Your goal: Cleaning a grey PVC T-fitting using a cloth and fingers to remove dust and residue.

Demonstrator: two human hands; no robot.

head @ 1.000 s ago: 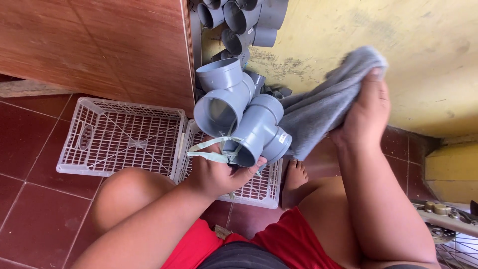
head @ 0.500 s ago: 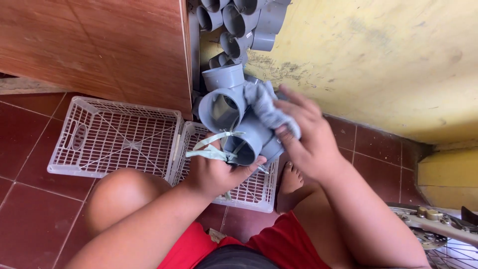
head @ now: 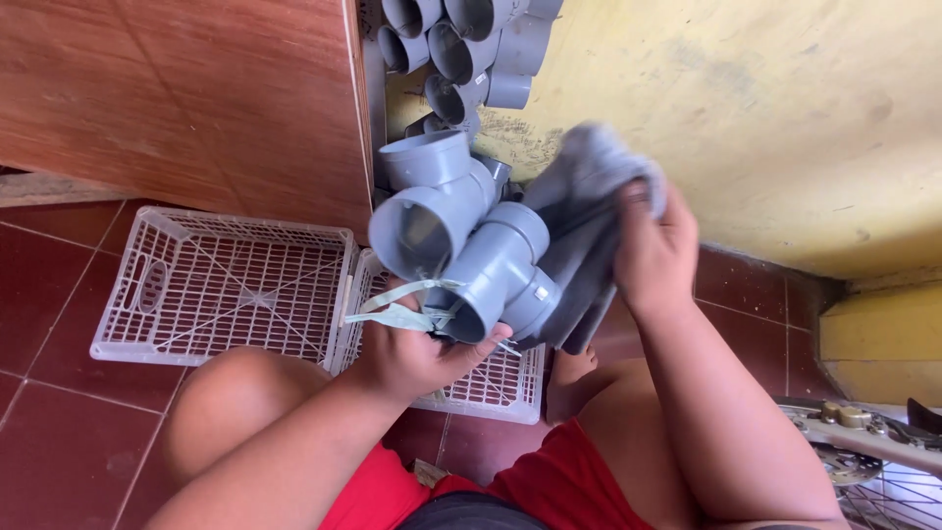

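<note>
Left of the grey plastic branched pipe fitting [head: 461,245] lie two white plastic lattice trays [head: 231,294] on the red tiled floor [head: 39,412]. The fitting is held up in the air over the second tray, its long axis running up and leftward from the left hand [head: 412,353], which is closed around its lower socket, seemingly together with a pale strap. Just right of the fitting, the right hand [head: 653,250] clutches a grey cloth [head: 589,196] against its side; half a second ago that cloth covered the fitting's front.

Even, soft daylight; faint shadows; no glare; motion blur on the grey cloth [head: 589,226]; mild edge distortion
</note>
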